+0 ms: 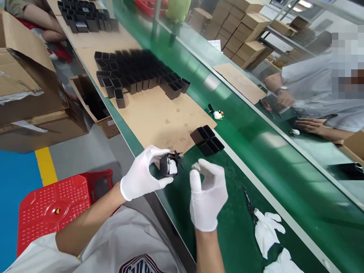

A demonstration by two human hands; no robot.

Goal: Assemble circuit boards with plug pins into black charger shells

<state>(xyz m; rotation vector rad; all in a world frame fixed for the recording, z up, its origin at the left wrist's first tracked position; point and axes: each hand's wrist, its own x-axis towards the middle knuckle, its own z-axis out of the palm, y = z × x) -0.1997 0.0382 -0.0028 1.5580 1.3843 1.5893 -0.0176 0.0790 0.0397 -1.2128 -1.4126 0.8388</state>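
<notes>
My left hand (143,172), in a white glove, is closed around a small black open box (165,166) with a white toy figure (172,167) partly inside it. My right hand (207,197), also gloved, hovers just to the right of the box with fingers curled and thumb up, holding nothing. A cluster of three black boxes (207,140) sits on the green belt (244,167) just beyond. Another small white toy (217,114) lies farther up the belt.
Many black boxes (136,74) stand on a cardboard sheet (159,117). A black pen (249,204) and spare white gloves (269,229) lie at lower right. A red stool (57,206) stands at my left. Another person's hands (308,124) work across the belt. Cardboard cartons (25,87) stand on the left.
</notes>
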